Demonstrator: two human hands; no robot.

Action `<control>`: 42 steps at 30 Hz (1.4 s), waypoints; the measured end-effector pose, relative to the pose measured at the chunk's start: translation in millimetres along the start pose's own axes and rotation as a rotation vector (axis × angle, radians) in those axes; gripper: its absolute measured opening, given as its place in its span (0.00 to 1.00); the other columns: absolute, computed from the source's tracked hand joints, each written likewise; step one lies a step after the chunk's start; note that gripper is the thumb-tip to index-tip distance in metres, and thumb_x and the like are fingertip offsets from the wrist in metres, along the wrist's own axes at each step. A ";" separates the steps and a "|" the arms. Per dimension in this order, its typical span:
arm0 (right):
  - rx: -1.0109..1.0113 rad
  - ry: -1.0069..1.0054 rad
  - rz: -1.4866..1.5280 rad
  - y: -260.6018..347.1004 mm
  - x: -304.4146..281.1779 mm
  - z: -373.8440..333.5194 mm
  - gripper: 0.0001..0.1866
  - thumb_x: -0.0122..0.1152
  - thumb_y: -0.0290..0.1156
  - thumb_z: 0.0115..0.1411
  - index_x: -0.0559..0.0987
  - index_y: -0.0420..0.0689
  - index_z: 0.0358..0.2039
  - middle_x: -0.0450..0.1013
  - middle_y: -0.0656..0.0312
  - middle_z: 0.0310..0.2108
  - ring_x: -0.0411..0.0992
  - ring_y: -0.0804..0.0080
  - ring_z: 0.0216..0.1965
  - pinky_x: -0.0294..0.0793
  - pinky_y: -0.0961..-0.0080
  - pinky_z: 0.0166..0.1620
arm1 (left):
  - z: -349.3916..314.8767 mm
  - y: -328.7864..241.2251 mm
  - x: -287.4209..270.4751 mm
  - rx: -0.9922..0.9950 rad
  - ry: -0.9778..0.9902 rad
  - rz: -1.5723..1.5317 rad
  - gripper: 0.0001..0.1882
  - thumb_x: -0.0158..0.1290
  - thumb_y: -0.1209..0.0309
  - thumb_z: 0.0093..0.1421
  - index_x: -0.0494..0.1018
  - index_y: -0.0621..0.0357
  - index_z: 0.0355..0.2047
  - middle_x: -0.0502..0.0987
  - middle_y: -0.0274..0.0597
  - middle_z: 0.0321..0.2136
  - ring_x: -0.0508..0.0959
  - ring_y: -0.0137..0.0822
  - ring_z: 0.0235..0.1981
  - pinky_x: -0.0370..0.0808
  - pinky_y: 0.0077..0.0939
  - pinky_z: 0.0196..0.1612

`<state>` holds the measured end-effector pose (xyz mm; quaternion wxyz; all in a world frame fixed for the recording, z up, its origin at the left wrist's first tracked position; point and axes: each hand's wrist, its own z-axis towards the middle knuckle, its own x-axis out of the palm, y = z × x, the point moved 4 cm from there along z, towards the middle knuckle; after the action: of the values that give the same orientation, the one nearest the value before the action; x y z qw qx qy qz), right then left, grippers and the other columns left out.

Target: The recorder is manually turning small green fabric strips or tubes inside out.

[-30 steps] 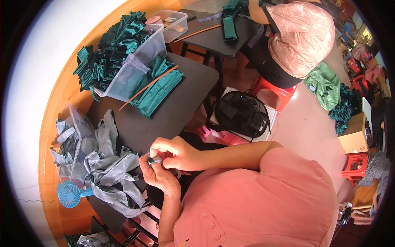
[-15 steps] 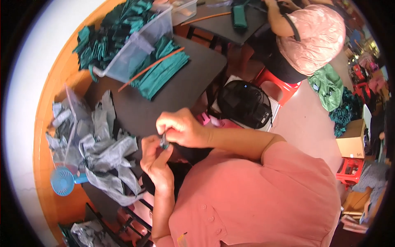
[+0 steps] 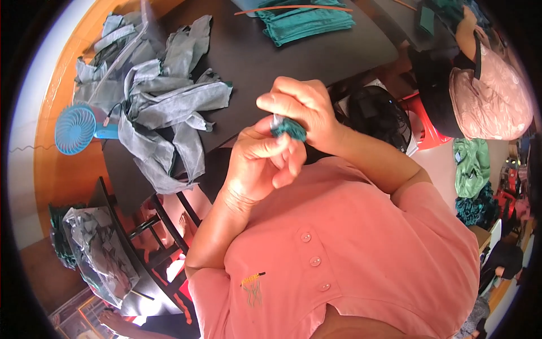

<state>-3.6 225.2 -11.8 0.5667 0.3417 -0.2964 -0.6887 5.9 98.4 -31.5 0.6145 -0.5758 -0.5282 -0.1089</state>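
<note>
A small bunch of dark green fabric [image 3: 289, 129] is held up in front of my chest, a pale bit showing at its upper left edge. My left hand [image 3: 261, 153] pinches it from below with thumb and fingers. From above, my right hand [image 3: 307, 107] closes over the same bunch, its fingers curled; what lies inside them is hidden. To the left of my hands, grey fabric strips [image 3: 195, 99] with green edges lie loosely heaped on the dark table [image 3: 243, 53].
Folded green fabric [image 3: 307, 25] lies at the far side under a thin orange-brown stick [image 3: 293, 8]. A blue handheld fan [image 3: 76, 130] sits at the left. To the right are a black round fan [image 3: 375, 116], a red stool [image 3: 426, 124] and a person in pink [image 3: 488, 101].
The view has shifted and tilted, so the table's things appear moved. My hands still meet at the fabric, and more of its green bunch now shows between them.
</note>
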 end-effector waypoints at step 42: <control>-0.467 0.315 -0.402 37.3 -23.5 16.8 0.12 0.57 0.13 0.37 0.70 0.39 0.24 0.62 0.62 0.18 0.59 0.68 0.15 0.56 0.73 0.18 | -14.7 -6.4 -14.2 0.141 0.043 0.202 0.36 0.45 0.42 0.64 0.76 0.72 0.31 0.78 0.53 0.27 0.73 0.34 0.15 0.64 0.23 0.15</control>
<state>7.3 241.9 30.9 0.5212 0.3564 0.0335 -0.7747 2.9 77.6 -35.4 0.6724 -0.5789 -0.4608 -0.0214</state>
